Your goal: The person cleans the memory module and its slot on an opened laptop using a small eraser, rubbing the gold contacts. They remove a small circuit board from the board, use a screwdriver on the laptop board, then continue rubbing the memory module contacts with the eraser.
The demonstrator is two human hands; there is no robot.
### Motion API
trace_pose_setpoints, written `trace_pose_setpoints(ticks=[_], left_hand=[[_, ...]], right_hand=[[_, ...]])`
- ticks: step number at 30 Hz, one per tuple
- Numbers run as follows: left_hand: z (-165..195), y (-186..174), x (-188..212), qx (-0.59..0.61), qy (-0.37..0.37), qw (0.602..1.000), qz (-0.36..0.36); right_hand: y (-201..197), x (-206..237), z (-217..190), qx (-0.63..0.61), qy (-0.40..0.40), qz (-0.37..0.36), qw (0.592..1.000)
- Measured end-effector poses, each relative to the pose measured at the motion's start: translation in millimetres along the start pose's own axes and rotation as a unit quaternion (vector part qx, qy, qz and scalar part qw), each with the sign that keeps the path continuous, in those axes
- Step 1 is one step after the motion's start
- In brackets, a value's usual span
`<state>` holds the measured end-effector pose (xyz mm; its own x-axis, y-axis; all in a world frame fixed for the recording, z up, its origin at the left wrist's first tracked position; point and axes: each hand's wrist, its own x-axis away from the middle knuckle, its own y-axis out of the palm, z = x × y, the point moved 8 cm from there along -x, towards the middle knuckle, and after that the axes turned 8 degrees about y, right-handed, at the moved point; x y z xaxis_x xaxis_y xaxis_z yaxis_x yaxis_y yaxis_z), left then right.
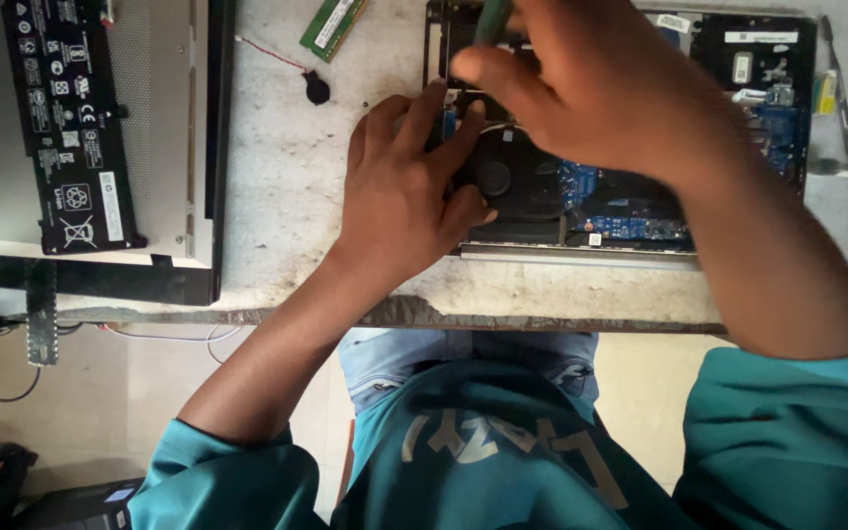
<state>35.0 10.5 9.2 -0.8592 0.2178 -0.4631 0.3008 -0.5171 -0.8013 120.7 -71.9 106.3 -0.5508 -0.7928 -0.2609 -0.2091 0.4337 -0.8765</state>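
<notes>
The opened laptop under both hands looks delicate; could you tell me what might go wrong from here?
The left hand presses on the black fan while the right hand works a green-handled tool above the bare blue circuit board; a slip could scratch it. The loose memory stick and coin cell lie unprotected on the table and might get knocked.

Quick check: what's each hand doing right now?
Left hand: open, fingers pressed on the laptop's black fan.
Right hand: closed on a green-handled tool.
</notes>
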Motion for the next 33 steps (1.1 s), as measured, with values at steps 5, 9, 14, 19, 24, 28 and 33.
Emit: trace_pose_setpoints(ticks=[5, 9, 14, 19, 24, 28, 33], left_hand=[[-0.2, 0.3, -0.3, 0.007, -0.011, 1.000, -0.003], [0.8, 0.0, -0.9, 0.008, -0.005, 1.000, -0.005], [-1.8, -4.5, -0.1, 0.022, -0.002, 1.000, 0.013], [-18.2, -4.2, 1.2, 0.141, -0.069, 0.987, 0.037], [-14.8, -7.0, -0.1, 0.131, -0.036, 0.989, 0.063], [-15.6, -7.2, -1.1, 0.120, -0.027, 0.990, 0.067], [-20.5, -5.5, -1.2, 0.136, -0.045, 0.988, 0.064]], right_hand=[[-3.1, 12.7, -3.3, 0.048, -0.045, 0.100, 0.993], [5.7, 24.5, 7.5, 0.043, -0.073, 0.110, 0.990], [12.2, 19.6, 18.2, -0.076, -0.060, 0.044, 0.994], [6.3, 22.1, 11.4, 0.030, -0.057, 0.074, 0.995], [0.8, 25.3, 2.0, 0.058, -0.106, 0.089, 0.989], [5.1, 20.2, 7.7, -0.014, -0.076, 0.052, 0.996], [6.7, 15.6, 18.9, -0.048, -0.009, 0.056, 0.997]])
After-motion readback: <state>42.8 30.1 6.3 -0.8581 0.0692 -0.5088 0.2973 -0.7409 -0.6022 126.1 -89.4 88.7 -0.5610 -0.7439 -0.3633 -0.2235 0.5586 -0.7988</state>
